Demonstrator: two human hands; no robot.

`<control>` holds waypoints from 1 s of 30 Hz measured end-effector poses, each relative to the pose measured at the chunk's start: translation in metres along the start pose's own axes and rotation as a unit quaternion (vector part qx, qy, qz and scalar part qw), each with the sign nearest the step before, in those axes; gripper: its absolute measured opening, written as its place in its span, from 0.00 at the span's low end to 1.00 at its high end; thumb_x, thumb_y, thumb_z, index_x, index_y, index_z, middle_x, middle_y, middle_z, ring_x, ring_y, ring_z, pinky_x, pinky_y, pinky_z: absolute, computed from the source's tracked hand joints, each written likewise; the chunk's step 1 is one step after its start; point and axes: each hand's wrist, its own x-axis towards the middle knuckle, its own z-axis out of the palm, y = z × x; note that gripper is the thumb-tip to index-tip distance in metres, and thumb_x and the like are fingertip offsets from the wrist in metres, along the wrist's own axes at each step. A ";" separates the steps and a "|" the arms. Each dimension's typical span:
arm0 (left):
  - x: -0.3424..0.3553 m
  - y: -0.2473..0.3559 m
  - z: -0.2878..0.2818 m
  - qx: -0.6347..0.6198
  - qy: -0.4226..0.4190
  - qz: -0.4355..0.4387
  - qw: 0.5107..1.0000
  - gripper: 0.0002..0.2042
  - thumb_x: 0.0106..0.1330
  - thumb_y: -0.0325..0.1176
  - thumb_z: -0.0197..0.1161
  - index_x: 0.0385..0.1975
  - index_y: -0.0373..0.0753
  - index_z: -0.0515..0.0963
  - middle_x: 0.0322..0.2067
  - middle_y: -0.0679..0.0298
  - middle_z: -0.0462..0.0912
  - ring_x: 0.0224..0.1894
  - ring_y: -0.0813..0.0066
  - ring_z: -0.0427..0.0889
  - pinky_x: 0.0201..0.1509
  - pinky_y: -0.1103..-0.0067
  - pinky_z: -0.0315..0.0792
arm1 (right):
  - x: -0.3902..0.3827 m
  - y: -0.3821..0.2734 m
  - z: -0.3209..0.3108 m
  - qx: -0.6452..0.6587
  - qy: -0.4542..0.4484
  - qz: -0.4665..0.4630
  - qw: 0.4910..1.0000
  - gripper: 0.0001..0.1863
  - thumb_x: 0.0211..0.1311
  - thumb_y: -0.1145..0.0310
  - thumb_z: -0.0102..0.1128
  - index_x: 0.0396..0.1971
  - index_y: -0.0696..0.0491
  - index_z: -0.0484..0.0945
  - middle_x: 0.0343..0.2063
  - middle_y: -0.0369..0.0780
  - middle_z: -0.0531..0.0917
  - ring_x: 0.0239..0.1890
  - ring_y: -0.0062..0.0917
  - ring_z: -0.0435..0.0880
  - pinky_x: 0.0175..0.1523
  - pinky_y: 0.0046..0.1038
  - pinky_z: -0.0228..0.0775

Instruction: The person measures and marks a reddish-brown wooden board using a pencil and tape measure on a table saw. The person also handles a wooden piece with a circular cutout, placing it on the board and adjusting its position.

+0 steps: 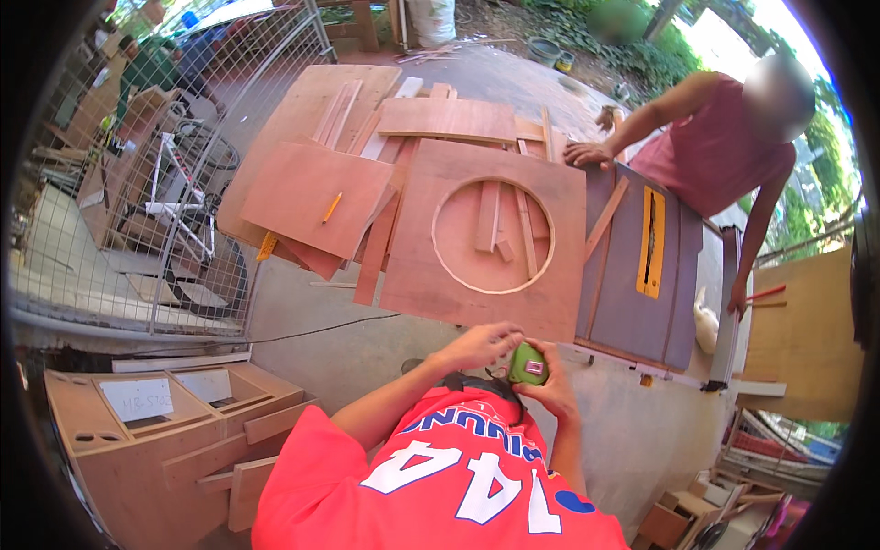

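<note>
My right hand [554,390] grips a green tape measure [528,365] at waist level. My left hand [486,343] is just left of it, fingers curled; what they hold, if anything, is hidden. Beyond both hands lies a square plywood panel [422,229] with a large round cutout, through which wood strips [488,215] show. A plywood sheet [312,202] left of it bears a yellow pencil [332,207]. Right of the cutout panel is a dark table saw top [614,302] with a yellow blade insert [650,242].
A co-worker [697,156] leans over the saw's right end. A wire fence [92,229] encloses a bicycle and another person [156,73] at left. Unfinished wooden cabinets [128,458] stand at lower left. A cord [321,332] crosses the floor. A plywood sheet [807,330] stands at right.
</note>
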 end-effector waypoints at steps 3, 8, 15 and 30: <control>0.003 0.004 0.002 0.059 0.006 0.032 0.998 0.21 0.77 0.47 0.60 0.57 0.36 0.79 0.42 0.58 0.87 0.43 0.71 0.86 0.44 0.74 0.81 | 0.013 -0.018 0.013 0.187 0.000 0.074 0.980 0.45 0.46 0.74 0.81 0.66 0.52 0.66 0.56 0.39 0.73 0.62 0.25 0.74 0.65 0.33 0.71; -0.003 0.009 -0.011 -0.016 0.036 0.011 0.999 0.18 0.75 0.43 0.63 0.55 0.35 0.80 0.43 0.60 0.87 0.47 0.72 0.85 0.51 0.74 0.80 | 0.028 -0.005 0.021 0.511 0.005 0.163 0.844 0.37 0.72 0.41 0.59 0.67 0.53 0.62 0.58 0.43 0.76 0.63 0.32 0.76 0.65 0.40 0.73; -0.007 0.004 -0.017 -0.024 0.000 0.190 0.982 0.20 0.71 0.40 0.69 0.56 0.35 0.79 0.48 0.60 0.85 0.47 0.73 0.84 0.54 0.76 0.78 | 0.038 0.014 0.023 0.560 -0.131 0.186 0.797 0.46 0.71 0.27 0.40 0.72 0.53 0.64 0.65 0.42 0.75 0.63 0.36 0.78 0.64 0.42 0.72; 0.004 -0.028 -0.067 0.004 0.048 0.073 0.996 0.14 0.71 0.40 0.67 0.46 0.36 0.83 0.36 0.62 0.88 0.38 0.77 0.84 0.41 0.75 0.79 | 0.046 0.003 0.018 0.187 -0.137 0.184 0.955 0.31 0.66 0.57 0.63 0.65 0.54 0.70 0.52 0.41 0.79 0.54 0.26 0.77 0.58 0.28 0.71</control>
